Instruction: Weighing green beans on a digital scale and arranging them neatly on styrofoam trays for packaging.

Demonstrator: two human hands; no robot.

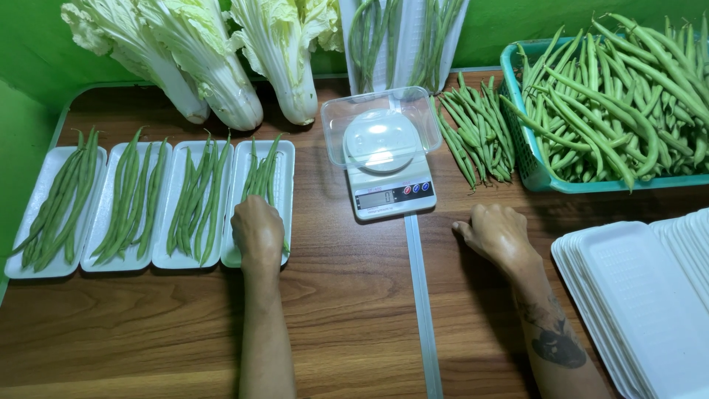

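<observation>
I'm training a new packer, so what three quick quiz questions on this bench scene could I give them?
1. True or false: the left hand rests on the rightmost of the four filled white trays.
2. What lies on the clear tub on top of the kitchen scale? A) beans B) nothing C) cabbage
3. Fill in: the right hand rests on the wooden ____.

Key
1. True; it lies on the beans in that tray.
2. B; the loose green beans lie beside the scale.
3. Table, between the scale and the stack of empty trays.
</observation>
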